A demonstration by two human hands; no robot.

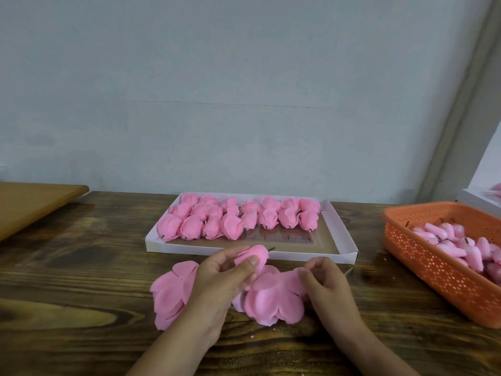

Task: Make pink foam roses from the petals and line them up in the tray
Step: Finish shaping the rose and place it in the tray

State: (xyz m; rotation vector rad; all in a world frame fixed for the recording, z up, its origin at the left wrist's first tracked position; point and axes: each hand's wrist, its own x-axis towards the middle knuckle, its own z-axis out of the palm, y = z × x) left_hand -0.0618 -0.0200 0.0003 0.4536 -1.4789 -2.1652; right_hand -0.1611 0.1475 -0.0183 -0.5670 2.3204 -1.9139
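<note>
Rose bud [253, 255] sits pinched in your left hand [222, 278], stem pointing right toward the tray [342, 234], while your right hand [326, 280], nearer the petals [273, 299], pinches one petal's edge.

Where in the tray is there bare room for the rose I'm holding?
The white tray has a bare strip along its near side, between the rows of finished roses and the near wall. The far half is packed. The left hand holds the rose just before that wall.

Orange basket [433, 270] cropped, blurred.
</note>
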